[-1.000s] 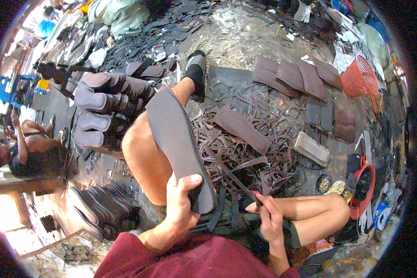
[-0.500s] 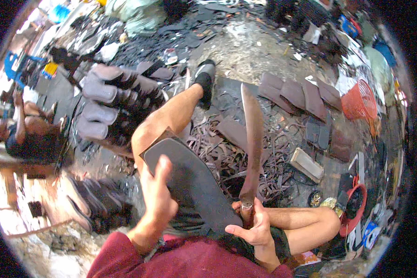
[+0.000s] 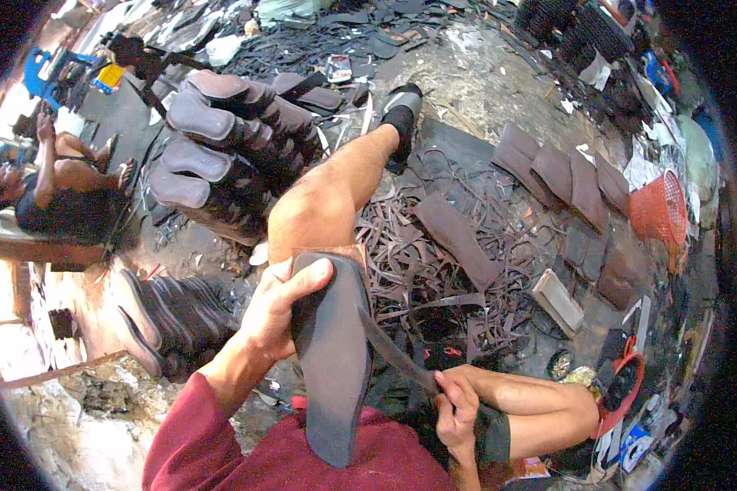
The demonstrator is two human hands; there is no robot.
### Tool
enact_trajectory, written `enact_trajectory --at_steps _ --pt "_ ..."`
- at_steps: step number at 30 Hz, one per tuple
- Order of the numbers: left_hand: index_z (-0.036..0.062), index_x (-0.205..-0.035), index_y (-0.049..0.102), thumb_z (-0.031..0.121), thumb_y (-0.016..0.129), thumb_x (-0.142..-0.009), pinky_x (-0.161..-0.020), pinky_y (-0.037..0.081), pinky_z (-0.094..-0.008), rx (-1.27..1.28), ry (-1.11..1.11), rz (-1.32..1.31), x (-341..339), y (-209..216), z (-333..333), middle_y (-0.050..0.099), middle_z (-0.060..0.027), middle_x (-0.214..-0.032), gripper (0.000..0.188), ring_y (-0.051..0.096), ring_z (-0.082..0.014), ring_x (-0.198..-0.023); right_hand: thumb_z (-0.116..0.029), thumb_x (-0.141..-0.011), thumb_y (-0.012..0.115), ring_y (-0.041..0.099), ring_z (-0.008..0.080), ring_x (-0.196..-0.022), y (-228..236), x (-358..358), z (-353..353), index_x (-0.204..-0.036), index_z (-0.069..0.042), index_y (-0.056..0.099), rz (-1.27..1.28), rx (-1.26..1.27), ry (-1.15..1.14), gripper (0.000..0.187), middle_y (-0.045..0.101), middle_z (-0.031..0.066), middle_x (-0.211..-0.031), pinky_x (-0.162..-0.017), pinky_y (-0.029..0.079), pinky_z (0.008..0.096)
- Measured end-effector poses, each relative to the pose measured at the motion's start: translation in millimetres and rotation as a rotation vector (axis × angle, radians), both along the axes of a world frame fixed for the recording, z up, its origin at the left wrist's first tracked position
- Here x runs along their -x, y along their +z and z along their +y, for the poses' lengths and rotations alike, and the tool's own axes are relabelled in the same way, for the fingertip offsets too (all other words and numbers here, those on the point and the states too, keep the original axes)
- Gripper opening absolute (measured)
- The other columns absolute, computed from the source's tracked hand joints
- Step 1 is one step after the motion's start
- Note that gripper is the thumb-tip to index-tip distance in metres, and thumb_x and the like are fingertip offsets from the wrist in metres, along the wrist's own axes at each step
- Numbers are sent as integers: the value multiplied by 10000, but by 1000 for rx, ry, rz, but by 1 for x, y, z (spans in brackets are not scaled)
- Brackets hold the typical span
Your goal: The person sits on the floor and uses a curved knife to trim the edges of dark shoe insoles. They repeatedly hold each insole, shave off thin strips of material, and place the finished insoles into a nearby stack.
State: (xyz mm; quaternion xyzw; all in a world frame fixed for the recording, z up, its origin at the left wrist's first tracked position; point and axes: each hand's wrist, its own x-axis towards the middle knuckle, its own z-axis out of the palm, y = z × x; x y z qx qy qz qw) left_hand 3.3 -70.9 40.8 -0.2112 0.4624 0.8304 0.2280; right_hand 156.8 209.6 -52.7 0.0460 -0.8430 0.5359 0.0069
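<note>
Held just in front of the maroon shirt, a long dark grey shoe sole, with the lower end toward the body and the upper end near the left knee. Gripped at that upper end by the left hand, with the thumb flat on top and the fingers curled out of sight underneath. Under the same end, a brown sheet, only partly visible. Closed around the handle of a curved knife, the right hand, with the blade slanting up and left to the right edge of the sole; hard to tell whether touching.

Farther out on the floor, between the spread legs, a tangled heap of trimmed strips, with a long brown piece lying on top. To the right, a pale block and a red basin. To the left, a leaning row of soles and, beyond, taller stacks of grey soles. Farther right, overlapping brown pieces near a red basket. At far left, seated in dark clothing, a co-worker. Farthest ahead, scattered dark scraps.
</note>
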Motion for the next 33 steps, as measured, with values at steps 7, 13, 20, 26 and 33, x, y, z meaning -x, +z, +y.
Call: enact_trajectory --at_steps 7,13,20,26,33 --pt "32 -1163 680 226 746 -879 -806 532 -304 131 -200 107 8 4 2 711 -39 -1034 351 661 -125 -894 -9 -765 686 633 285 -745 18 87 -15 -1172 -93 696 30 -6 101 416 660 123 -905 -670 524 357" --pt "39 -1090 720 193 793 -845 -794 517 -286 273 -408 104 18 8 4 720 -26 -970 299 641 -106 -863 -92 -791 698 620 247 -622 66 159 7 -1235 -145 667 170 -145 440 448 627 53 -784 -572 519 359" --pt "21 -1074 704 177 808 -812 -868 508 -315 356 -559 24 24 16 9 724 -48 -990 322 659 -149 -914 -219 -913 616 674 297 -663 109 204 -19 -1431 -131 465 51 -283 564 547 687 98 -822 -588 546 416" --pt "38 -1374 501 358 704 -913 -834 529 -294 202 -706 130 27 9 21 679 -104 -1130 598 656 -153 -937 -234 -974 531 687 334 -866 110 222 -20 -1298 -108 580 -15 -180 727 352 706 125 -998 -736 556 438" --pt "69 -1489 305 222 700 -850 -1072 374 -521 -408 -81 423 -22 -52 26 592 -183 -1266 767 549 -354 -1211 -180 -1023 451 463 52 -641 109 123 15 -1353 -47 561 -167 264 -61 372 549 -3 -787 -579 409 200"
